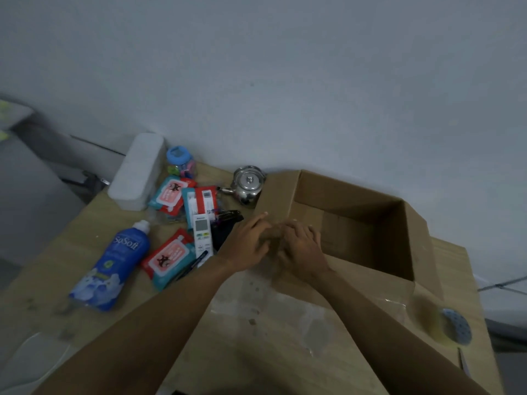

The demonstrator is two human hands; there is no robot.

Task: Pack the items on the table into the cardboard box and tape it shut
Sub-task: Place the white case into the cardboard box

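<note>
Clutter fills the left half of the pale wooden desk (pixel 57 269), well apart from nothing in particular: everything lies in one loose heap. Furthest left lies one blue plastic bottle with a white cap (pixel 112 265), on its side, its long axis running from near-left up toward the far right. Behind it stands one long white rectangular case (pixel 137 171), then one clear jar with a blue lid (pixel 180 162). I count three red-and-teal soft packs of wipes (pixel 170 195), one white remote control (pixel 203 238) lying lengthways toward the person, something dark (pixel 225 226) beside it that I cannot make out, and one small shiny steel teapot (pixel 247 185) just beside the box's left flap.

Next come the hands. The left hand (pixel 248 243) and the right hand (pixel 302 249) rest side by side, fingers spread flat, on the near-left edge of the open brown cardboard box (pixel 356 206); neither holds anything. The box looks empty, so I judge that packing has not begun. All the items lie to the left of both hands, so the left hand is the nearer one, with the remote closest.

At the far right, one roll of clear tape (pixel 439 323) sits near the desk's edge.
</note>
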